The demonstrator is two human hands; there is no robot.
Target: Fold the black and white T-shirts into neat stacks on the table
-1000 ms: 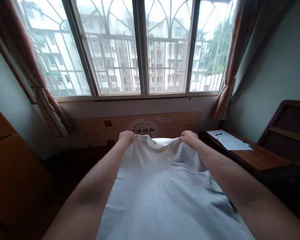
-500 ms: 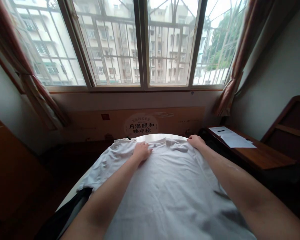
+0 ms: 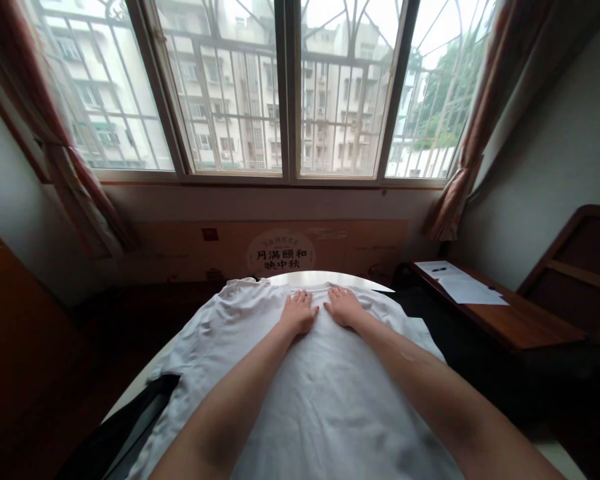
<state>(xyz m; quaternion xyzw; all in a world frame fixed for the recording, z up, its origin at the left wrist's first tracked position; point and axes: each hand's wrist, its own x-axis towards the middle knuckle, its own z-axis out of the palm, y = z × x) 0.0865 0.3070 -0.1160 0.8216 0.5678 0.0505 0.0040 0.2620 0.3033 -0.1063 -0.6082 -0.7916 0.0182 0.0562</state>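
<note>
Pressing flat on the white T-shirt (image 3: 325, 393), the left hand (image 3: 300, 313) and the right hand (image 3: 345, 307) lie palm down close together near its neckline, with a narrow strip of fabric between them. Both are open, fingers extended toward the window (image 3: 340, 100) and a little apart, and neither has hold of anything; the thumbs point inward at each other without touching. The T-shirt is spread over a round white tabletop (image 3: 300, 277), whose far rim shows as a pale curve just beyond the collar. The cloth is wrinkled around the sleeve on the left side and smoother down the middle, between the two forearms. Below that sleeve, a piece of black and grey fabric (image 3: 125, 427) hangs at the table's near left edge, partly under the shirt. Behind the table, a cardboard panel (image 3: 180, 243) printed with Chinese characters stands against the wall below the barred window, which has a patterned curtain tied back at each side. On the right, well apart from the shirt, white paper sheets (image 3: 467, 287) and a dark pen (image 3: 439, 269) rest on a brown wooden surface (image 3: 545, 327).
</note>
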